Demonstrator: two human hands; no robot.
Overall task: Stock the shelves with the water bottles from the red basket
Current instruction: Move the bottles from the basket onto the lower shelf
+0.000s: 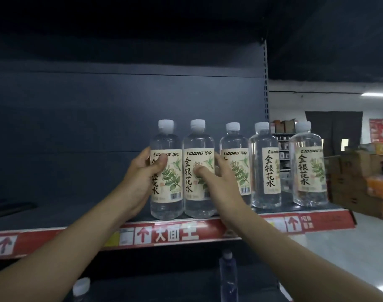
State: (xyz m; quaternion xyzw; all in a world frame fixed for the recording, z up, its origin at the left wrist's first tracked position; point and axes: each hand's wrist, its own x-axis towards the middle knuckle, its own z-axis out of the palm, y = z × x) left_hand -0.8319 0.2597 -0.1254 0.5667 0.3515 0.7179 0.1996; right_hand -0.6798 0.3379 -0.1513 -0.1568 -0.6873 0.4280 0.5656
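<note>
The left grip (142,171) is wrapping around the leftmost water bottle (166,168), thumb pressing its label, while the right grip (216,177) is clasping the second bottle (197,162) just beside it. Both bottles are standing upright at the front of the shelf (55,214), in a row with three more bottles (265,166) to the right.

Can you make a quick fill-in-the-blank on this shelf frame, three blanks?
1. ____ labelled bottles stand on the shelf.
2. The left hand grips the ____ bottle in the row.
3. The right hand grips the second bottle; its cap is ____.

Missing words: five; leftmost; white
</note>
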